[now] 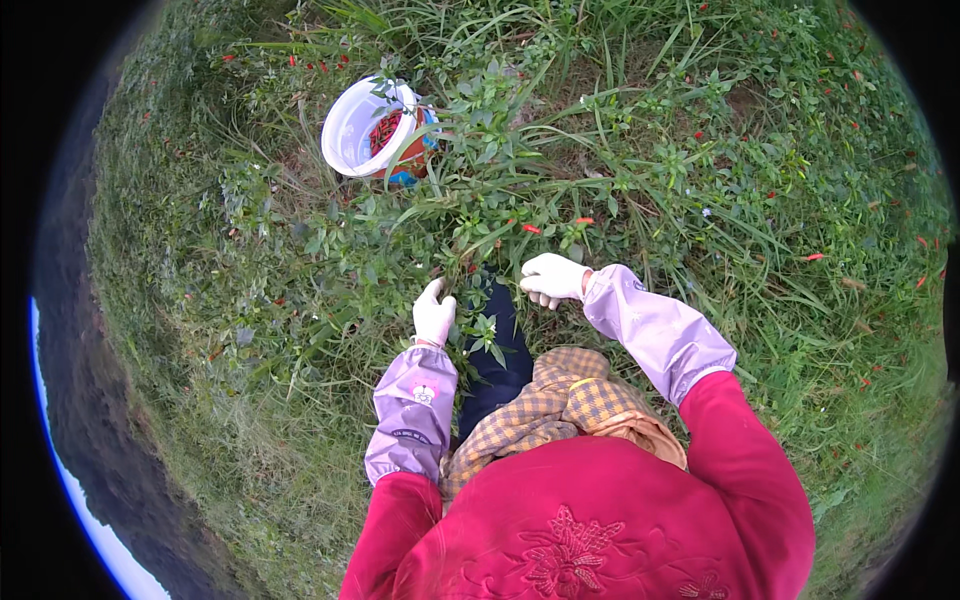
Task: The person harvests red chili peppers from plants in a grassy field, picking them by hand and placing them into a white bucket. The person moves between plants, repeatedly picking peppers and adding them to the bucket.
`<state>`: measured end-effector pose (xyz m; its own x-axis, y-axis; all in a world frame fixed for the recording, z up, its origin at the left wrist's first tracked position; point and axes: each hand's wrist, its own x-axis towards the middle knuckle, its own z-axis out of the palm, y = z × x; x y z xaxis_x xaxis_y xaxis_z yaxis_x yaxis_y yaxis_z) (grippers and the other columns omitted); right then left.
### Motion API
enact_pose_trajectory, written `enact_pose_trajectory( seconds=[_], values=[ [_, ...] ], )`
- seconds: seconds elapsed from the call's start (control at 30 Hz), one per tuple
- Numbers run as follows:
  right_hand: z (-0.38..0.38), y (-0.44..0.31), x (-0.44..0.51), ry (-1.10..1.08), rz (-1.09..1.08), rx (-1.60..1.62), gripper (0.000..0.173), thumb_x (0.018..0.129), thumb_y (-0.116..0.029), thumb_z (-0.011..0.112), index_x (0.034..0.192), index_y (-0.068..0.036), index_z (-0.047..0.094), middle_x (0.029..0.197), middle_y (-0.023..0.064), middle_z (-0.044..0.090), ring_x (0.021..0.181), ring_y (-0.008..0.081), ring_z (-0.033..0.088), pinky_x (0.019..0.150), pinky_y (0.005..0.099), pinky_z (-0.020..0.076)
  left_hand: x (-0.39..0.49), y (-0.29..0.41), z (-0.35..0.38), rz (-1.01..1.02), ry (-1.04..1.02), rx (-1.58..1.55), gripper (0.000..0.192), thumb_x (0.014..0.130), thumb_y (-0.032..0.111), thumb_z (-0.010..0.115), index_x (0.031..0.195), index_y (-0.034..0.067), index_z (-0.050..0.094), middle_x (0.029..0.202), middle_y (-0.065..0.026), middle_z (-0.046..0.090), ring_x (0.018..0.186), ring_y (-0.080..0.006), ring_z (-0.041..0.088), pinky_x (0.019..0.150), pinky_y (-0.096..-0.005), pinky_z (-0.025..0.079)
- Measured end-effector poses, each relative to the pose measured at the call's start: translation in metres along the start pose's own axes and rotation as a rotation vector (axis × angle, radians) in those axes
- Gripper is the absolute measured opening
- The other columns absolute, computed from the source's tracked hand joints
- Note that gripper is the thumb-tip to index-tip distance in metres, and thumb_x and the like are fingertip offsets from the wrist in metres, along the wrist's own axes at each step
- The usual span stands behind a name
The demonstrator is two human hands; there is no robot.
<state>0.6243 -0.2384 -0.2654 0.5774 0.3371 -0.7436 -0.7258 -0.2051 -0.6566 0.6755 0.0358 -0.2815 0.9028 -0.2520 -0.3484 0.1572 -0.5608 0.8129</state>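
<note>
My left hand (433, 313), in a white glove, is at the chili plants (480, 225) just left of my dark trouser leg (499, 337). Its thumb shows, but whether the fingers pinch anything is not visible. Right of the leg, my right hand (555, 277) in a matching glove has its fingers curled under, and the palm is hidden. Above it a red chili pepper (532, 229) and another red chili (585, 220) show among the leaves. A white plastic bucket (341, 135) with a coloured outside leans at the upper left, holding red chilies (385, 131).
Grass blades (600, 142) and leafy plants with scattered red chilies surround me, and some leaves overhang the bucket. A checked cloth (517, 427) is bunched at my waist. A dark hillside (97, 420) and a strip of sky lie at the left rim.
</note>
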Motion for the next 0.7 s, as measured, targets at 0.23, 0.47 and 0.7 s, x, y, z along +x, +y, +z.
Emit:
enact_pose_trajectory(
  seconds=[0.23, 0.47, 0.7],
  values=[
    [-0.013, 0.013, 0.045, 0.140, -0.005, 0.788, 0.014, 0.083, -0.010, 0.049, 0.097, -0.008, 0.053, 0.073, 0.0021, 0.052, 0.056, 0.0116, 0.050, 0.045, 0.0277, 0.0420, -0.010, 0.006, -0.002, -0.047, 0.015, 0.058, 0.042, 0.074, 0.009, 0.054, 0.115, 0.000, 0.059, 0.102, -0.0134, 0.067, 0.093, -0.0183, 0.064, 0.084, -0.0265, 0.046],
    [0.013, -0.002, 0.140, 0.221, -0.349, -0.655, 0.028, 0.078, -0.029, 0.060, 0.087, -0.003, 0.064, 0.079, 0.0180, 0.064, 0.071, 0.0355, 0.062, 0.064, 0.0410, 0.0485, -0.012, 0.003, -0.001, -0.125, -0.021, 0.023, 0.041, 0.075, 0.009, 0.054, 0.115, 0.000, 0.058, 0.104, -0.0151, 0.066, 0.096, -0.0227, 0.064, 0.086, -0.0297, 0.046],
    [0.029, 0.008, 0.168, 0.019, -0.244, -1.112, 0.031, 0.077, -0.035, 0.063, 0.096, -0.010, 0.067, 0.090, 0.0119, 0.066, 0.083, 0.0315, 0.064, 0.072, 0.0394, 0.0505, -0.013, 0.005, -0.003, -0.086, -0.037, 0.078, 0.041, 0.075, 0.010, 0.055, 0.114, -0.002, 0.058, 0.105, -0.0169, 0.065, 0.097, -0.0245, 0.064, 0.087, -0.0303, 0.046]
  ],
)
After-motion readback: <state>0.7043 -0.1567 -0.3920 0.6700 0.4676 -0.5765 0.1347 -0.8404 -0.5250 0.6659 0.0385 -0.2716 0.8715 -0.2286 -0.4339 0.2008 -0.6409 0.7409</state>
